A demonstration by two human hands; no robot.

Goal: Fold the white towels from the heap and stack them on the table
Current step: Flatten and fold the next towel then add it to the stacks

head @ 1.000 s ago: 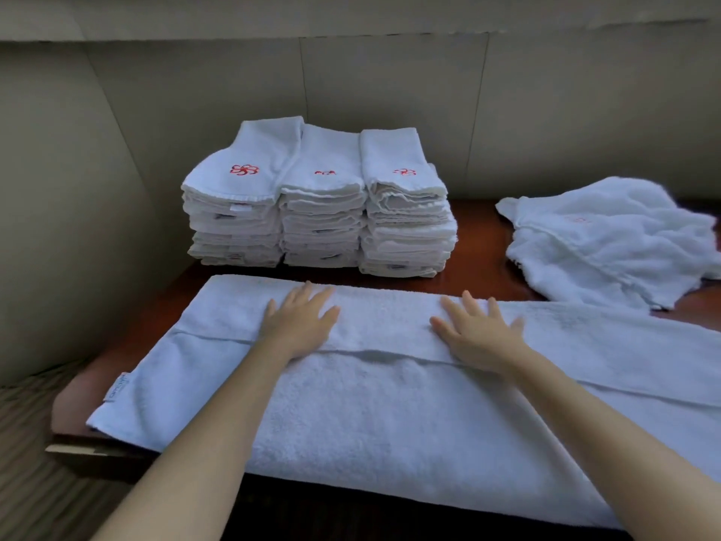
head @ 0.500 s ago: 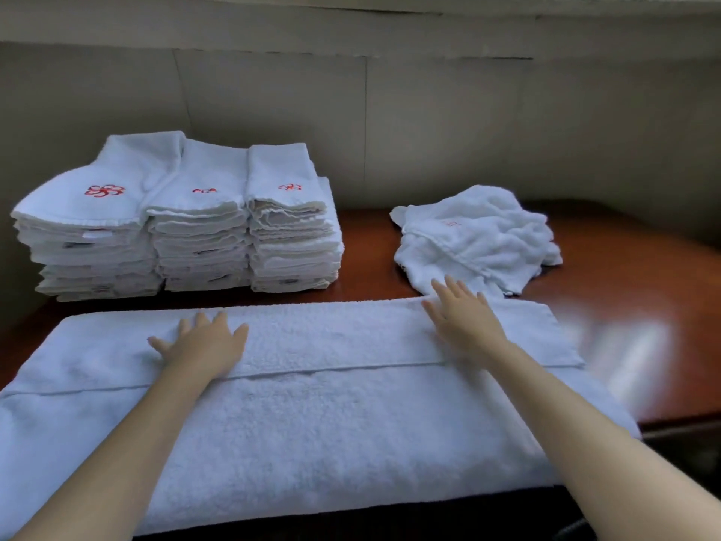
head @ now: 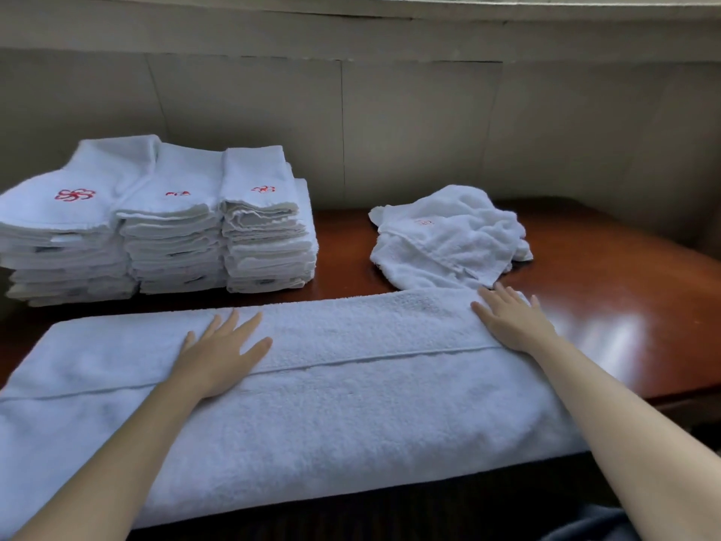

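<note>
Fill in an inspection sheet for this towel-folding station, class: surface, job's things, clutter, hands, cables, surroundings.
Surface: glossy dark-red wooden table, bare at the right.
Job's things: large white towel spread along the near edge, its far part folded over toward the person; three side-by-side stacks of folded towels with red emblems at back left; loose heap of unfolded towels at back right.
Clutter: nothing seen.
Hands: left hand flat on the fold, fingers spread; right hand flat on the towel's far right corner.
Cables: nothing seen.
Surroundings: plain grey panelled wall behind the table.
</note>
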